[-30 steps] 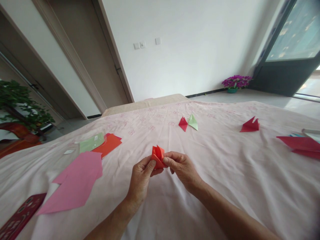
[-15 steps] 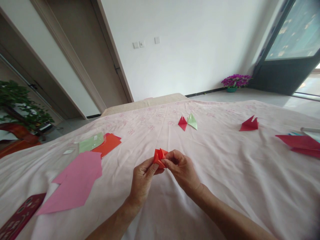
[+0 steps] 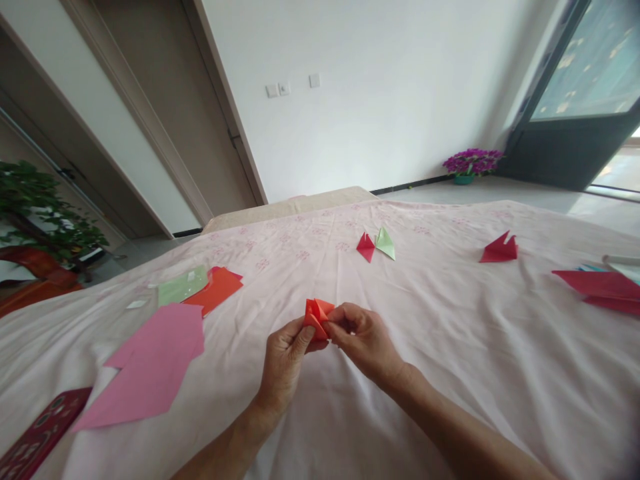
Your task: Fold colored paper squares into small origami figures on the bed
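Observation:
A small orange-red folded paper [image 3: 317, 316] is held up between my two hands over the cloth, its flaps partly spread at the top. My left hand [image 3: 287, 347] pinches its left side, thumb in front and fingers behind. On its right edge, my right hand [image 3: 364, 333] grips a flap between thumb and forefinger, the other fingers curled. Beyond the hands lie a small red folded paper [image 3: 365, 248] and a light green folded paper [image 3: 385, 244], side by side.
Pink paper sheets [image 3: 150, 367], orange paper [image 3: 217, 291] and a green packet [image 3: 181, 285] lie to the left, near a dark red patterned object [image 3: 43, 433]. On the right are a red folded paper [image 3: 501, 249] and a larger red one [image 3: 600, 287]. A pale pink cloth [image 3: 440, 293] covers the surface.
The orange-red paper has shifted slightly left and turned a little in my fingers. Both hands keep their hold on it; the other papers lie as before.

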Demonstrator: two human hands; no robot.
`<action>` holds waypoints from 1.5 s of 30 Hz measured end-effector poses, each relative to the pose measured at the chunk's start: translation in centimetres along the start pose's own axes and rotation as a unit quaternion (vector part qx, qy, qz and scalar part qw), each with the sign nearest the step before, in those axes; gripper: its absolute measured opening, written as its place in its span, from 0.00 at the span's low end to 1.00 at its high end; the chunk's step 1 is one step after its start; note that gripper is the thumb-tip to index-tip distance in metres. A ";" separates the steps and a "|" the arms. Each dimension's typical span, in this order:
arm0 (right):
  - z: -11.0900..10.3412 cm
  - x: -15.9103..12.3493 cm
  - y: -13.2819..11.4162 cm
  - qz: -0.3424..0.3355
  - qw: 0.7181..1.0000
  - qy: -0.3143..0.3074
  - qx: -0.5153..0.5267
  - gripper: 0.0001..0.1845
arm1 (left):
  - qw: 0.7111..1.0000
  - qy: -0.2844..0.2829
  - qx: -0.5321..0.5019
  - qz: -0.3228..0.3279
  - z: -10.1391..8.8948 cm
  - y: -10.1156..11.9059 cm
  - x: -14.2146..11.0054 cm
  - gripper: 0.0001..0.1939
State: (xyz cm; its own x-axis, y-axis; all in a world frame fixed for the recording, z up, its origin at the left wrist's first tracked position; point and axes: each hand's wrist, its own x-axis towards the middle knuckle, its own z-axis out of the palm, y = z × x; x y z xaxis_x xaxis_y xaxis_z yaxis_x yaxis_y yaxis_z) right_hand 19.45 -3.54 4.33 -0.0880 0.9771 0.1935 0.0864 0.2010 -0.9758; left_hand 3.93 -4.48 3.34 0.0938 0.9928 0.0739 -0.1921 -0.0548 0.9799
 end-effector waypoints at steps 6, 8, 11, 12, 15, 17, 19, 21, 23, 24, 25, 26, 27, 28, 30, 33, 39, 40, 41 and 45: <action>-1.1 0.6 -0.5 -0.041 0.997 -0.048 0.040 0.16 | 1.000 -0.019 0.022 0.004 -0.2 -0.2 0.2 0.15; -1.2 0.8 -0.3 -0.027 0.996 -0.050 0.066 0.17 | 0.999 -0.027 0.030 -0.002 -0.1 -0.1 0.2 0.15; -1.0 0.8 0.0 -0.028 0.995 -0.049 0.087 0.16 | 0.999 -0.031 0.041 -0.008 0.0 0.0 0.2 0.15; -0.9 0.7 0.1 -0.027 0.994 -0.047 0.091 0.15 | 0.999 -0.031 0.044 -0.008 0.0 0.0 0.1 0.15; -0.5 0.6 0.3 -0.013 0.994 -0.034 0.102 0.14 | 0.998 -0.031 0.057 -0.007 0.0 0.1 0.1 0.15; -0.3 0.5 0.3 -0.006 0.994 -0.026 0.110 0.14 | 0.997 -0.034 0.062 -0.006 -0.1 0.0 0.1 0.15; -0.1 0.3 0.3 -0.011 0.995 -0.008 0.095 0.14 | 0.997 -0.035 0.067 -0.005 -0.2 -0.1 0.1 0.15; 0.0 0.1 0.3 -0.034 0.998 0.031 0.037 0.11 | 0.997 -0.034 0.073 -0.003 -0.2 -0.1 0.1 0.16; 0.0 -0.1 0.1 -0.067 0.995 0.068 -0.030 0.09 | 0.996 -0.033 0.079 -0.004 -0.2 -0.2 0.0 0.15; 0.0 -0.2 0.0 -0.078 0.993 0.073 -0.048 0.08 | 0.996 -0.033 0.081 -0.006 -0.1 -0.1 0.0 0.15; 0.0 -0.2 -0.1 -0.083 0.993 0.067 -0.051 0.08 | 0.996 -0.033 0.081 -0.007 -0.1 -0.1 0.0 0.15; -0.1 -0.3 -0.3 -0.080 0.994 0.054 -0.043 0.09 | 0.996 -0.035 0.080 -0.008 -0.2 -0.1 0.0 0.16; -0.1 -0.3 -0.4 -0.071 0.996 0.042 -0.027 0.10 | 0.996 -0.037 0.080 -0.008 -0.2 0.0 0.0 0.16; -0.2 -0.2 -0.5 -0.060 0.998 0.032 -0.009 0.12 | 0.996 -0.040 0.081 -0.007 -0.2 0.0 0.1 0.16; -0.3 -0.1 -0.6 -0.038 0.999 0.021 0.026 0.14 | 0.995 -0.047 0.089 -0.004 -0.2 0.0 0.1 0.16; -0.4 0.1 -0.4 -0.025 0.998 0.019 0.056 0.14 | 0.994 -0.053 0.099 -0.004 -0.2 0.0 0.1 0.15; -0.2 -0.1 -0.3 -0.062 0.997 0.047 0.002 0.11 | 0.991 -0.052 0.120 0.001 -0.2 -0.1 0.0 0.15; -0.1 -0.2 -0.3 -0.072 0.995 0.060 -0.020 0.09 | 0.991 -0.052 0.127 0.004 -0.1 -0.1 -0.1 0.15; 0.0 -0.2 -0.3 -0.082 0.993 0.074 -0.041 0.08 | 0.990 -0.051 0.132 0.006 -0.1 -0.1 -0.1 0.15; 0.2 -0.3 -0.3 -0.109 0.986 0.103 -0.074 0.08 | 0.989 -0.050 0.139 0.003 0.2 0.0 -0.2 0.16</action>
State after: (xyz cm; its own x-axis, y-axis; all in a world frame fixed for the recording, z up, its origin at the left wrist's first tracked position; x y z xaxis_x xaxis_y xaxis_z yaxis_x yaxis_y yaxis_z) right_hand 19.24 -3.88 4.50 0.0808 0.8996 0.4292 0.2338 0.4015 -0.8855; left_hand 4.09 -4.68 3.35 0.1922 0.9777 0.0841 0.0819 -0.1014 0.9915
